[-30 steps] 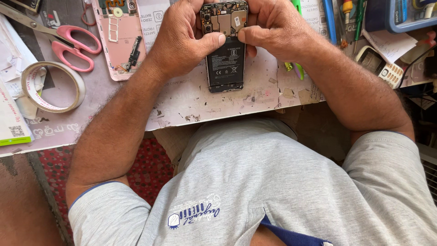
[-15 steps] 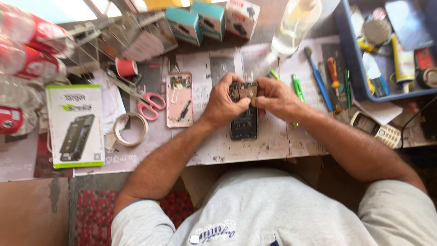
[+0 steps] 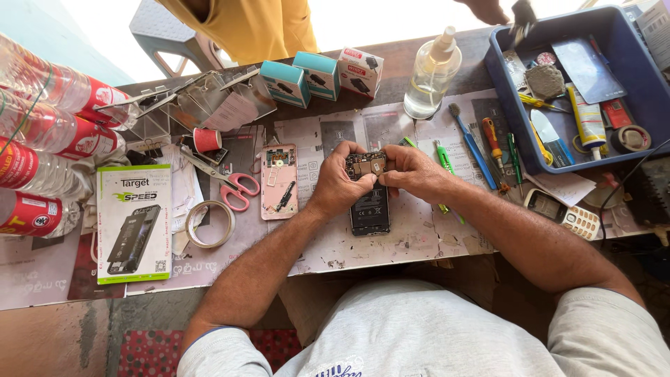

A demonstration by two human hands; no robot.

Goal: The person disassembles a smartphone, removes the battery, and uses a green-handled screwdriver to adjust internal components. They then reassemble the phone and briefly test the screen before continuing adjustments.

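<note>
Both hands on the opened phone, mid-counter. Left hand curled shut around the phone's top-left edge, thumb on the exposed board. Right hand closed on the top-right, fingertips pinching at the board area; can't tell whether they hold a small part. Phone lies back-open, flat: dark rectangular battery below, metal shields and circuit board at the top.

Counter is covered in worn, stained printed paper, flaking at the front edge.

Left of the phone: pink back cover, inside up, just beside the left hand. Pink-handled scissors next to it, ring of clear tape below them, small red thread spool above.

Packaging: flat white-and-green battery box with a phone picture, far left. Two teal boxes and one white-red box along the back edge. Red-labelled plastic bottles lying at the far left.

Right of the hands: green tweezers, blue toothbrush, red-handled screwdriver. Clear spray bottle behind. Blue plastic tray holds glue tube, tape roll, odd bits. White keypad phone below the tray.

Someone in a yellow shirt stands across the counter; another hand reaches over the tray.
</note>
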